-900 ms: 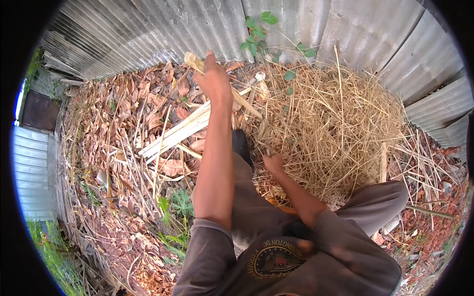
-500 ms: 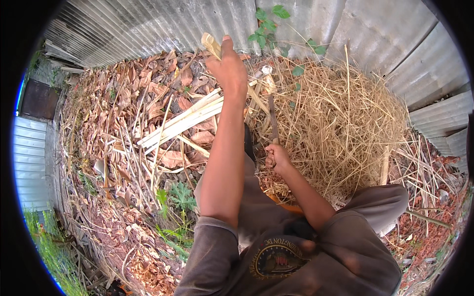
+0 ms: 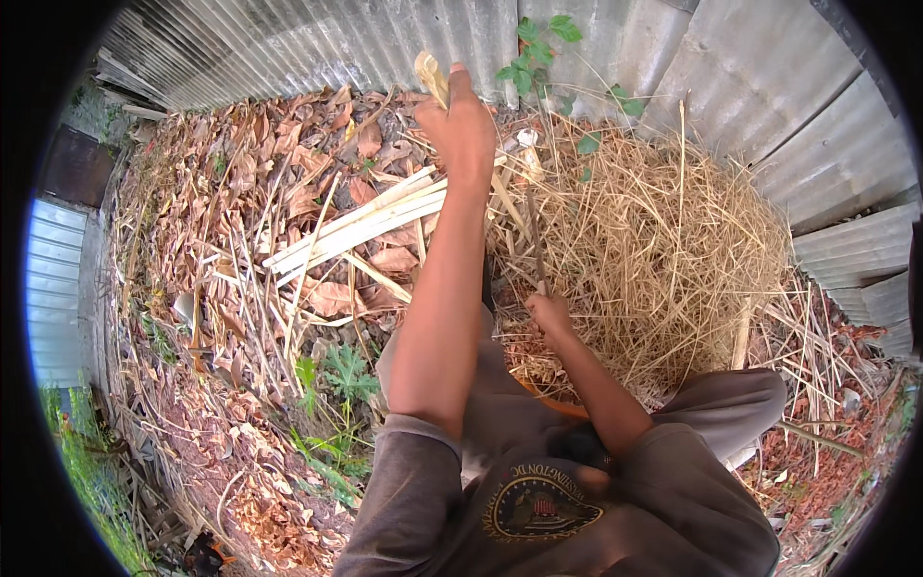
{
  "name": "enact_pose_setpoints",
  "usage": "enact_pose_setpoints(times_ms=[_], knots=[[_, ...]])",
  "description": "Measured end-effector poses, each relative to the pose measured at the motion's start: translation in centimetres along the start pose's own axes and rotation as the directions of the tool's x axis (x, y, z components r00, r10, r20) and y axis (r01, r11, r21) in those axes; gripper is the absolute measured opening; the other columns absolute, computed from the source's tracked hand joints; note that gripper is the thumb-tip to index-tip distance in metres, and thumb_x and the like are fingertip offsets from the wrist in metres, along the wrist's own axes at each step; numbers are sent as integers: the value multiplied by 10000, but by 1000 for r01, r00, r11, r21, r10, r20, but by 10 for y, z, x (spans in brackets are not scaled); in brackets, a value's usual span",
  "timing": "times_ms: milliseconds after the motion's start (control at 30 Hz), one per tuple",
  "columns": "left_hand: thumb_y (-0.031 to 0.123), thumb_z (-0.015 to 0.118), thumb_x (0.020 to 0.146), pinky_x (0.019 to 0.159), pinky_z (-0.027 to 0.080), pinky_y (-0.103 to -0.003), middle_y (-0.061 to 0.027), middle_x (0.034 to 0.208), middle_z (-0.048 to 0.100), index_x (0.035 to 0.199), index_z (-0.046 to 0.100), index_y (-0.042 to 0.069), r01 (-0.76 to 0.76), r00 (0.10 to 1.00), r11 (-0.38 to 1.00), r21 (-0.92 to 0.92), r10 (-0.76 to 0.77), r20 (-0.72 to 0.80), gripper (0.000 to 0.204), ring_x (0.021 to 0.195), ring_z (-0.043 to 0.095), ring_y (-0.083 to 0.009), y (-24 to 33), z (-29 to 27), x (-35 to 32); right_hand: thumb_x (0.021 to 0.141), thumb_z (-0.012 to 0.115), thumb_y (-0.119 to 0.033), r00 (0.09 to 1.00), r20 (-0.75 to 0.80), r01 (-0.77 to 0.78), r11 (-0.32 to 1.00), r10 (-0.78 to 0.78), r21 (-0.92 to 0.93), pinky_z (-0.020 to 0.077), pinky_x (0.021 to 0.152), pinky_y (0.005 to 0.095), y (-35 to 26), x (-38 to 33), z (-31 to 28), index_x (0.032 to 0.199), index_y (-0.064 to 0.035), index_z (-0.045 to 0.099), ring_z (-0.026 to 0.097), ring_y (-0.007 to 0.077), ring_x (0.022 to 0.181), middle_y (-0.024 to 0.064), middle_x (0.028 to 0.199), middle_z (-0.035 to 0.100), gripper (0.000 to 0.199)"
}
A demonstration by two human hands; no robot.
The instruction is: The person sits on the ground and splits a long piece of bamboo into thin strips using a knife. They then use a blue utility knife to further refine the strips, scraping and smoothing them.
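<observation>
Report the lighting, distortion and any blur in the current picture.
Head view: mostly diffuse daylight; black fisheye rim, with the corrugated metal fence bowing along the top; blue fringing beside the pale metal sheet at far left; green plants at lower left look soft.

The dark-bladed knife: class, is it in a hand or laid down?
In a hand: the right hand grips the knife by its near end, the blade pointing away from the body.

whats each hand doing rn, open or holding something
Left hand: closed, holding a pale stick.
Right hand: closed, holding a long-bladed knife.
</observation>
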State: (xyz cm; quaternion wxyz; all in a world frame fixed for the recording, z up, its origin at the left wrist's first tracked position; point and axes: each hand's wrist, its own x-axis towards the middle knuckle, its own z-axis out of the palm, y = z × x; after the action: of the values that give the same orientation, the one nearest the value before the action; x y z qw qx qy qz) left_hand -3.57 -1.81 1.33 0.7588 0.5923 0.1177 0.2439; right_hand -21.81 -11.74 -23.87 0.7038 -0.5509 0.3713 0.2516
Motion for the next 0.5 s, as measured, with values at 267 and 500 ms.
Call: enact_pose_setpoints(times_ms=[267,500], knots=[[208,524,964,461,276,-321,23,510,367,575,377,86,-78,989,995,-67,68,-135,434,473,312,-93,3,-3,2,835,610,-83,901,47,426,899,-432,98,323,367,281,-29,-52,28,700,-66,470,424,103,402,3,507,442,195],[228,498,910,513,306,-340,-6,590,405,635,407,64,-66,895,992,-111,10,-445,333,524,368,-127,-8,-11,15,790,629,-95,733,70,680,725,-677,-104,310,442,325,-22,-56,79,571,-39,457,389,93,450,-12,508,443,285]])
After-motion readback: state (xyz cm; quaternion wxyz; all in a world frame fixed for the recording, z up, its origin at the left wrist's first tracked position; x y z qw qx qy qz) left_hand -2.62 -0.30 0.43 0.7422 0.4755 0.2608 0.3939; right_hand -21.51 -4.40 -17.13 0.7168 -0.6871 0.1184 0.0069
